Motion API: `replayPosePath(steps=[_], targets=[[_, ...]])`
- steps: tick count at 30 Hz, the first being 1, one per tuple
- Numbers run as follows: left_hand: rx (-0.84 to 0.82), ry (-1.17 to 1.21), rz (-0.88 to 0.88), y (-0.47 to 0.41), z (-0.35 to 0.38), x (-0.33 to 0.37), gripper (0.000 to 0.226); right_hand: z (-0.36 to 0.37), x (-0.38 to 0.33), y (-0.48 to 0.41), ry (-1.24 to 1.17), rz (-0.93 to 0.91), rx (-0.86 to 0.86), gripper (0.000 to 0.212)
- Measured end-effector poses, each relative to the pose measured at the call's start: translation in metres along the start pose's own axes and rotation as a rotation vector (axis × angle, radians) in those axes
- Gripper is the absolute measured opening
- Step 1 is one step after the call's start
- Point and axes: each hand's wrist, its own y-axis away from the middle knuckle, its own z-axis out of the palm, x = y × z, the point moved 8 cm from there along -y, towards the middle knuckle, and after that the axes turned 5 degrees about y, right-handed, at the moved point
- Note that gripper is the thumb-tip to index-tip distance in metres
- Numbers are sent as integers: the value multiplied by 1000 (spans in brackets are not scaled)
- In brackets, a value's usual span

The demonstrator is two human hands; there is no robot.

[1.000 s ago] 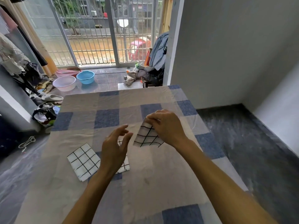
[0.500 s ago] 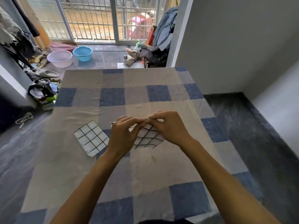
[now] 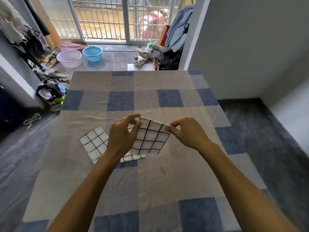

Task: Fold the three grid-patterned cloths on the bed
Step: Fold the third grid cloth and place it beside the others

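Hands (image 3: pixel 123 134) pinching raised cloth (image 3: pixel 150 138) — folded cloths (two) (image 3: pixel 93 143) beneath, basins (image 3: pixel 92 53) beyond

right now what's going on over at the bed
A person is folding grid-patterned cloths on the checked bed. The left hand and right hand pinch the top corners of one cloth, holding it up. A second cloth lies flat to the left, and a third lies partly hidden underneath.

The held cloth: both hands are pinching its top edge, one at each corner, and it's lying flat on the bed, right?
Not flat. The head view shows the held cloth lifted off the bed, hanging from its top edge, pinched by left hand and right hand, one at each corner.
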Motion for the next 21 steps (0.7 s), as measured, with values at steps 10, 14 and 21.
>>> replayPosePath(steps=[10, 14, 21], targets=[[-139, -103, 64, -81, 81, -15, 12, -33, 62, -76, 82, -51, 199, 21], [-140, -189, 94, -106, 117, -21, 12, -40, 90, -94, 67, -89, 326, 20], [-236, -379, 226, -50, 181, -59, 8, 40, 152, -79, 184, -114, 325, 14]])
